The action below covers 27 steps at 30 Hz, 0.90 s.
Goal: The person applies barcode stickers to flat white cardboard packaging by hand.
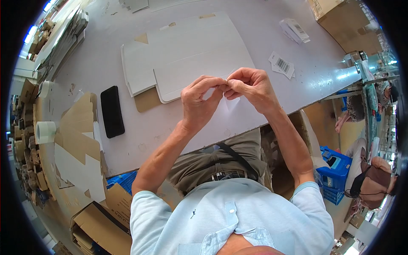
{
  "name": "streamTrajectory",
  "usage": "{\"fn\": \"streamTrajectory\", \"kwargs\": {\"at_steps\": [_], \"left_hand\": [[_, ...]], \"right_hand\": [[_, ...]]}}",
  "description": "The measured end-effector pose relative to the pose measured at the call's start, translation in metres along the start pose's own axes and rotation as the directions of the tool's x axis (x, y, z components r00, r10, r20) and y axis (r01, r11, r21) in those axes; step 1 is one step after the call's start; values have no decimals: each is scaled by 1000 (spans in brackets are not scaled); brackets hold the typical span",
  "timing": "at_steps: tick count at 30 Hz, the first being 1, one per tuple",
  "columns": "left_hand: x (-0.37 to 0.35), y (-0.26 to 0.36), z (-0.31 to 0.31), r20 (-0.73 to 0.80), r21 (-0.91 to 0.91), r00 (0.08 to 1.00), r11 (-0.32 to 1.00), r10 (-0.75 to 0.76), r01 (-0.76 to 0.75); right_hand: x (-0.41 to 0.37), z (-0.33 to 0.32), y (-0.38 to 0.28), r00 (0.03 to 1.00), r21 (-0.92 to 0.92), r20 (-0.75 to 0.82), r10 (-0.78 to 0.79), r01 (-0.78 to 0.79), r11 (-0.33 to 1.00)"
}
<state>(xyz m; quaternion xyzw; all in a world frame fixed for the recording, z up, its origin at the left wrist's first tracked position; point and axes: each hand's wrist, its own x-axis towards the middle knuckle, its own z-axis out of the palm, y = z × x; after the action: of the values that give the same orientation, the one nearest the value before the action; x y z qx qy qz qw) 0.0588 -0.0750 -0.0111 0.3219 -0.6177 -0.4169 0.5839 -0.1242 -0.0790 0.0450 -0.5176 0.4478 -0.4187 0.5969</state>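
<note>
My left hand (199,100) and my right hand (254,90) meet over the near part of the table, both closed in a pinch with the fingertips touching. Between and just below them shows a thin, pale, see-through sheet (230,105); its exact kind is hard to make out. Behind the hands lie flat white cardboard pieces (191,46), stacked and partly overlapping, with brown inner faces peeking out. To the right of them rest white barcode labels (281,65), and farther back a small stack of similar labels (294,31).
A black phone (112,111) lies left of the hands on the pale table (144,146). Tape rolls (45,132) and cut cardboard (78,123) are at the left. A brown box (346,23) stands back right; a blue crate (333,174) sits below the table's right side.
</note>
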Motion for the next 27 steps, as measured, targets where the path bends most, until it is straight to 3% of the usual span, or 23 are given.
{"fn": "streamTrajectory", "kwargs": {"at_steps": [8,10,14,16,17,19,22,27], "left_hand": [[-1,1,-1,8,134,992,983,123,-123],[-1,3,0,-7,268,967,932,256,-245],[1,-1,1,1,315,939,890,345,-328],[-1,1,1,-19,206,982,961,190,-182],[-1,2,2,-21,207,981,961,191,-182],[-2,2,4,-63,-57,998,998,-1,-2],[-2,1,6,-81,-214,991,973,-106,87],[0,7,3,-31,-326,972,922,-232,210]], "right_hand": [[1,-1,2,999,-8,13,-30,30,1000],[1,1,0,998,-34,20,-52,53,998],[4,3,4,995,-55,14,-95,96,994],[6,5,5,994,-53,5,-112,112,992],[6,6,5,994,-54,8,-113,113,992],[6,8,4,997,-1,-13,-82,82,997],[7,9,4,997,53,-11,-78,79,995],[7,10,6,998,68,-22,-62,64,996]]}}
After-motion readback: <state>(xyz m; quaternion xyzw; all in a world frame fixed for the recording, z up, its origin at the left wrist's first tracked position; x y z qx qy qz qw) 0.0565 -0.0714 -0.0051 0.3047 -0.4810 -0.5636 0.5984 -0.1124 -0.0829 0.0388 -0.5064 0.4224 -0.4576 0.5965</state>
